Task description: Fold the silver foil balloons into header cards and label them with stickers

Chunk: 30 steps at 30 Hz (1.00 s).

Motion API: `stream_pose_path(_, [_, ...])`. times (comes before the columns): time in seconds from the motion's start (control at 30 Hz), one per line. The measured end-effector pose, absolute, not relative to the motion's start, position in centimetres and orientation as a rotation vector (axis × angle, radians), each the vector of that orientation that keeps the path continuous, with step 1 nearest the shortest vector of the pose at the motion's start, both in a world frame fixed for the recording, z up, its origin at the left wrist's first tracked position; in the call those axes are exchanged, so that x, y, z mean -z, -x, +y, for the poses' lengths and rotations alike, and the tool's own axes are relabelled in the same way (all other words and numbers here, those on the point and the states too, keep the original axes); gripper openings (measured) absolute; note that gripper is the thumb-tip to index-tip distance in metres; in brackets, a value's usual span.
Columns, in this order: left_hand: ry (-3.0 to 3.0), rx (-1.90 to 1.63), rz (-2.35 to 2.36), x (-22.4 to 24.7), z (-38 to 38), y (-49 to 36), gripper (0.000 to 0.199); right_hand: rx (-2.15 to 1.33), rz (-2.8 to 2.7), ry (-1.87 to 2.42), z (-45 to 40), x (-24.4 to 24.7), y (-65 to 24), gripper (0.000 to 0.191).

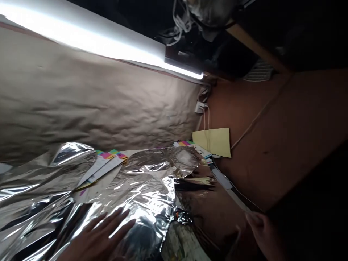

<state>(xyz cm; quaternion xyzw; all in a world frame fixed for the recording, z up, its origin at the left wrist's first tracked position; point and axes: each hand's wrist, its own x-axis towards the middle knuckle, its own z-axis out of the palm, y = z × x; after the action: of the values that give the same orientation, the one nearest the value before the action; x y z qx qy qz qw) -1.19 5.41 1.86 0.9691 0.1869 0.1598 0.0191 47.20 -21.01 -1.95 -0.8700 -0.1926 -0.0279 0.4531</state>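
Observation:
My left hand [102,233] lies with its fingers spread on a shiny silver foil sheet [146,192]. More crinkled foil runs to the left of it. At the lower right, my right hand [261,232] has its fingers bent together at the near end of a long pale strip [231,195]. Whether the strip is in its grip or only behind it, I cannot tell. Between the hands lie a dark brush-like thing with a pale, frayed end [198,181] and a stained, greenish-grey piece [185,241], partly under the foil's edge.
White papers with bright multicoloured ends [106,166] lie among the foil. A yellow sheet [213,141] leans at the back corner, below a wall socket [200,107] with cords. A lit tube lamp [95,36] hangs low along the brown-papered wall [81,98]. Wires dangle overhead.

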Motion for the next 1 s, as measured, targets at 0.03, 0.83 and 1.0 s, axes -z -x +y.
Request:
stream_pose_path(0.03, [-2.966, -0.356, 0.485, -3.5, 5.1, -1.6, 0.056, -0.007, -0.336, 2.119, -22.4, 3.0, -46.8, 0.053])
stream_pose_path(0.83, [-2.448, -0.107, 0.380, -1.1, -6.4, -34.0, 0.037, -0.371, -0.263, 1.398, -23.0, 0.9, -42.0, 0.038])
stream_pose_path(1.0, [-2.380, -0.109, 0.388, -1.2, -6.6, -34.0, 0.016, -0.385, -0.315, 1.388, -23.1, 0.1, -41.3, 0.040])
